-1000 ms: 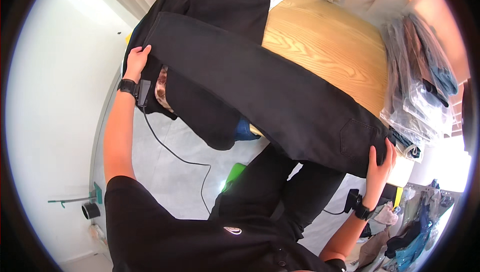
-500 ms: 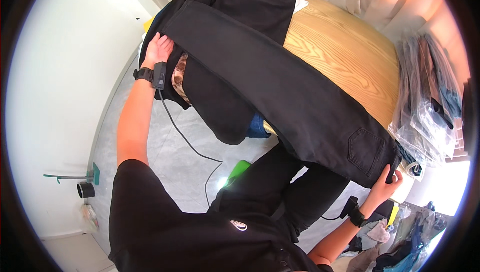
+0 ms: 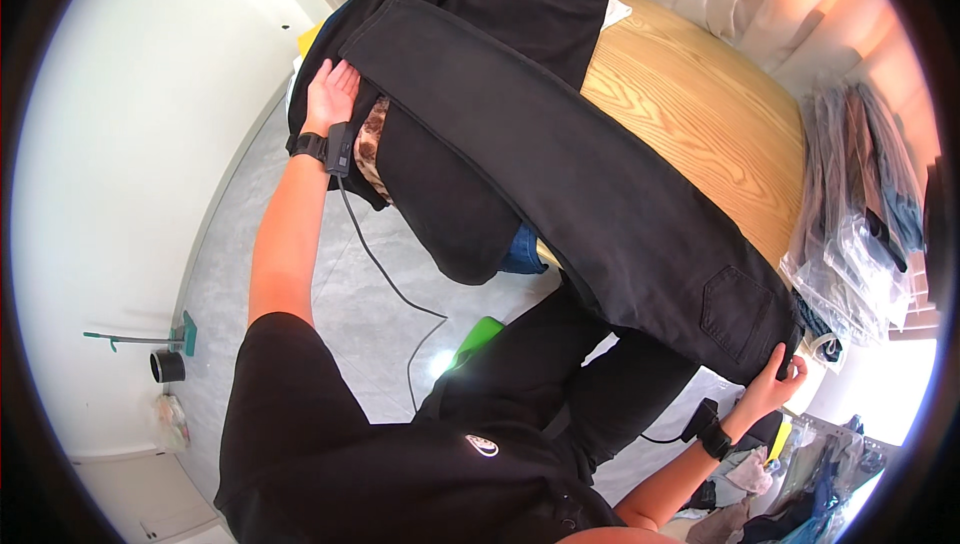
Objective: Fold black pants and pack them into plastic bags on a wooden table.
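A folded pair of black trousers (image 3: 560, 174) stretches diagonally across the table, from its leg hem at the upper left to its waist at the lower right. My left hand (image 3: 333, 97) touches the edge near the hem, palm up, fingers stretched out and their tips against the cloth. At the waist end, beside the back pocket (image 3: 737, 312), my right hand (image 3: 772, 384) grips the trousers with the thumb on top. Under the leg lies more black clothing (image 3: 500, 19), with a brown-patterned cloth (image 3: 372, 149) and blue denim (image 3: 523, 252) showing at its edges.
The wooden table (image 3: 690, 94) extends to the right, with clear-bagged garments (image 3: 855, 184) at its far side. Pale curtains (image 3: 770, 4) hang behind. Cables run from both wrist devices. A green object (image 3: 478, 339), a broom (image 3: 185, 334) and a dark bin (image 3: 168, 366) are on the floor.
The trousers and both hands sit slightly farther right in view, mostly from a shift of the head. The fingers of my left hand have straightened somewhat; my right hand keeps its grip.
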`<action>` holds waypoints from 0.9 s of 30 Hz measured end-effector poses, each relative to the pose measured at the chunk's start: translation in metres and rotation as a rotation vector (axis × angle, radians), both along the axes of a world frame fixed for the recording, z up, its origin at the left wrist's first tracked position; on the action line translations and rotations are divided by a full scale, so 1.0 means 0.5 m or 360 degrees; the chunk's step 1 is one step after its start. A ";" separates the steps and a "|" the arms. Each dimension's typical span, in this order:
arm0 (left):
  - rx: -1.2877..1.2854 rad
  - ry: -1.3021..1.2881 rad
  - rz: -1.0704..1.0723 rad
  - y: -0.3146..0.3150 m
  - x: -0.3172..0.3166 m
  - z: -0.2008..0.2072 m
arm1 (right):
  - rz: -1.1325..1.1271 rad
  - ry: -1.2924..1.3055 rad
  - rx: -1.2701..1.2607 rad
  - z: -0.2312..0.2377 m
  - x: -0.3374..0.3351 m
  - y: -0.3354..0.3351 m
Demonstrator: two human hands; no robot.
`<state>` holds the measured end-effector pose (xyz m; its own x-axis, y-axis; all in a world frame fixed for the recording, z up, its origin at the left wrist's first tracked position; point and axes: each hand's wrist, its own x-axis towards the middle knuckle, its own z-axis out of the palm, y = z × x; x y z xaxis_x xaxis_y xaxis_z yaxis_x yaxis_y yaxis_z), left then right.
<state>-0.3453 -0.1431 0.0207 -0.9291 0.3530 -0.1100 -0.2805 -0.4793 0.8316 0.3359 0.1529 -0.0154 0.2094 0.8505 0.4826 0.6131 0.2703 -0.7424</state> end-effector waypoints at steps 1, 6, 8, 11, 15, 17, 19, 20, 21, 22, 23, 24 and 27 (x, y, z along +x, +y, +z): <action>-0.0107 0.0025 0.0032 0.005 0.002 0.000 | -0.0010 -0.0038 -0.0043 0.000 0.001 -0.001; -0.0367 -0.0015 -0.0192 0.023 -0.055 0.009 | -0.0338 -0.0430 0.0184 0.055 -0.034 -0.055; -0.0530 -0.0097 -0.0417 0.031 -0.128 -0.005 | 0.0255 0.0164 0.0418 0.093 -0.066 -0.093; -0.0736 -0.0016 -0.0551 0.048 -0.198 -0.007 | 0.1389 0.1060 0.0126 0.220 -0.192 -0.193; -0.1086 0.0053 -0.0495 0.029 -0.201 0.019 | 0.2029 0.1622 0.0092 0.328 -0.290 -0.310; -0.1199 0.0076 -0.0489 -0.022 -0.290 -0.008 | 0.2417 0.1892 -0.0139 0.366 -0.274 -0.316; -0.1294 0.0157 -0.0533 -0.001 -0.282 -0.022 | 0.2830 0.2294 -0.0131 0.355 -0.289 -0.306; -0.1298 0.0150 -0.0554 0.019 -0.249 -0.027 | 0.2809 0.2286 -0.0134 0.347 -0.294 -0.301; -0.1378 0.0132 -0.0489 0.062 -0.167 0.001 | 0.2957 0.2215 -0.0134 0.344 -0.296 -0.300; -0.1470 0.0123 -0.0384 0.069 -0.121 0.030 | 0.3132 0.2169 -0.0138 0.345 -0.294 -0.299; -0.1479 0.0126 -0.0353 0.033 -0.158 0.022 | 0.3164 0.2173 -0.0102 0.348 -0.295 -0.298; -0.1429 0.0325 -0.0436 -0.013 -0.227 0.002 | 0.3182 0.2206 -0.0103 0.348 -0.290 -0.299; -0.1224 0.0505 -0.0374 0.022 -0.199 -0.011 | 0.3024 0.2285 -0.0320 0.342 -0.284 -0.308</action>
